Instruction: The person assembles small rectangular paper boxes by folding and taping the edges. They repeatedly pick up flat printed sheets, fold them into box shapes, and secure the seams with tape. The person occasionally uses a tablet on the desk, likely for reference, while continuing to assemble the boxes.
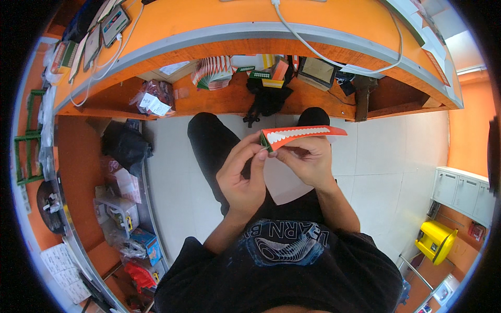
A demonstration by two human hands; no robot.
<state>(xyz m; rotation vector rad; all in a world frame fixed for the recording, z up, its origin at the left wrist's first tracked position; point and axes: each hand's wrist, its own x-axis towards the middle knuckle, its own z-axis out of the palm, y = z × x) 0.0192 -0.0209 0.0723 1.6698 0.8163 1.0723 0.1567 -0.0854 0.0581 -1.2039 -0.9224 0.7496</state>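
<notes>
- Orange curved counter (250, 15) arcs across twelve o'clock; fanned red-and-white card packets (211, 72) sit on its lower shelf.
- Left hand (242, 177) and right hand (308, 159) pinch a folded orange-red paper strip with white scallops (302, 133), mid-frame.
- White floor tiles (396, 156) lie open at three o'clock.

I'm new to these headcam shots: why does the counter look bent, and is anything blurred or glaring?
Head view: the fisheye lens bows the orange counter into an arch and leaves black corners; light is even and soft, with no harsh glare; the left hand, right hand and the red card with white scallops are sharp; things near the rim look squeezed and smaller.
</notes>
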